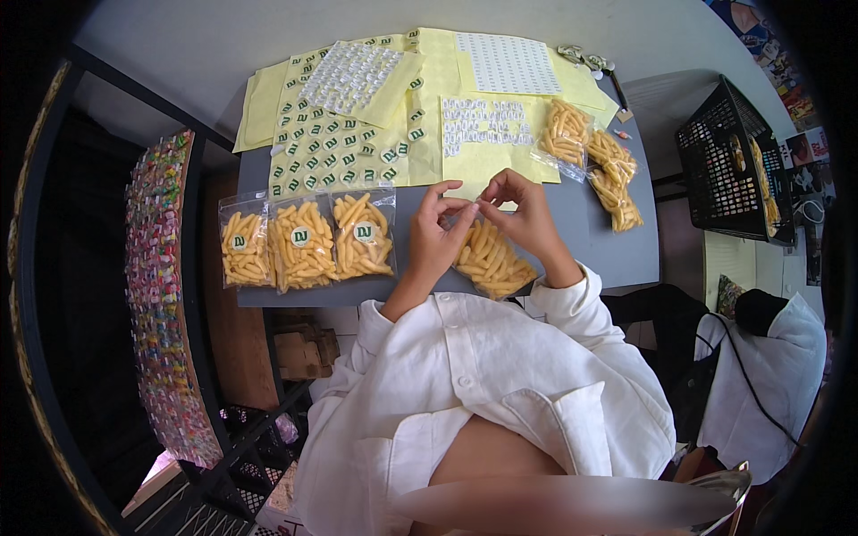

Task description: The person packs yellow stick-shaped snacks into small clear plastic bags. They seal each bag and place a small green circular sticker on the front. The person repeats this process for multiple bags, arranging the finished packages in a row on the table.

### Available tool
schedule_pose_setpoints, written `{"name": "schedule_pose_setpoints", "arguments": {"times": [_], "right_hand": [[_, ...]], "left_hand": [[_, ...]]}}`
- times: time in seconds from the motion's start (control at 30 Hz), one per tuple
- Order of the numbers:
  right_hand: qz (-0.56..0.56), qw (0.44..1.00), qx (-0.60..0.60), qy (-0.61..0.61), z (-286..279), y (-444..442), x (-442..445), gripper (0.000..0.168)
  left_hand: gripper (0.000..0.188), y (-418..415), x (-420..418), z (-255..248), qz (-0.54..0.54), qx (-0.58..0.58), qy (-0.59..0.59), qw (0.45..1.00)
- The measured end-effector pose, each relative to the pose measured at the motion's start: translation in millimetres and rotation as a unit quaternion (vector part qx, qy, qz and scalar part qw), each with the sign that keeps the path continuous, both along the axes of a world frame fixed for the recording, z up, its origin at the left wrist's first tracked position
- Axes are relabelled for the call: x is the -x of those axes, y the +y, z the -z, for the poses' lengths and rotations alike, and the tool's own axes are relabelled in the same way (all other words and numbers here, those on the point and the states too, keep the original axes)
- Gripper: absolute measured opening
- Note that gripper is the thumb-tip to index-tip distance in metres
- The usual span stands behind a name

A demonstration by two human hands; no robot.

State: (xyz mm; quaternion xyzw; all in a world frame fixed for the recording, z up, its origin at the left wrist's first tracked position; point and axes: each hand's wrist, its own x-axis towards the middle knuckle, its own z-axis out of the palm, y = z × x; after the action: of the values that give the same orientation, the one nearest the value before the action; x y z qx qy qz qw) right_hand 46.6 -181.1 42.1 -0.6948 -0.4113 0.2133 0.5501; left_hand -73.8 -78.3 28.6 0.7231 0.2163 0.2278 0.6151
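Observation:
Thumbs and fingers of my left hand [436, 224] and my right hand [526, 211] meet at the fingertips above the table. A tiny pale piece shows at the right fingertips; I cannot tell whether it is a sticker or plastic film. Just beneath lies a clear bag of yellow puffed snack sticks [496, 261], its upper end hidden by the hands; no round label shows on it. To the left, three similar bags stand in a row: a left one [242, 251], a middle one [301, 244] and a right one [364, 238], each bearing a round green-and-white sticker.
Yellow backing sheets with round stickers [322, 147], small clear labels [486, 124] and a white label sheet [507, 63] cover the table's back. Two snack bags [566, 134] [613, 181] lie right. A black basket [724, 167] stands beyond; hanging colourful packets [157, 288] line the left.

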Motion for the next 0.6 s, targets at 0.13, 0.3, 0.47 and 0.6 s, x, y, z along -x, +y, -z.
{"name": "schedule_pose_setpoints", "arguments": {"times": [0.13,0.3,0.47,0.6], "right_hand": [[-0.004,0.998,0.006,0.064,-3,1,-2,0.024],[0.002,0.993,-0.025,0.119,1,0,-4,0.023],[-0.04,0.952,-0.053,0.299,0,-2,-8,0.024],[-0.074,0.919,-0.03,0.385,2,-5,-15,0.027]], "left_hand": [[0.037,0,-2,9,-0.018,0.005,-0.043,0.999],[0.043,-4,-7,11,-0.034,0.043,-0.095,0.994],[0.047,0,-6,13,-0.002,0.072,-0.079,0.994],[0.05,2,-6,21,0.032,0.144,-0.111,0.983]]}}
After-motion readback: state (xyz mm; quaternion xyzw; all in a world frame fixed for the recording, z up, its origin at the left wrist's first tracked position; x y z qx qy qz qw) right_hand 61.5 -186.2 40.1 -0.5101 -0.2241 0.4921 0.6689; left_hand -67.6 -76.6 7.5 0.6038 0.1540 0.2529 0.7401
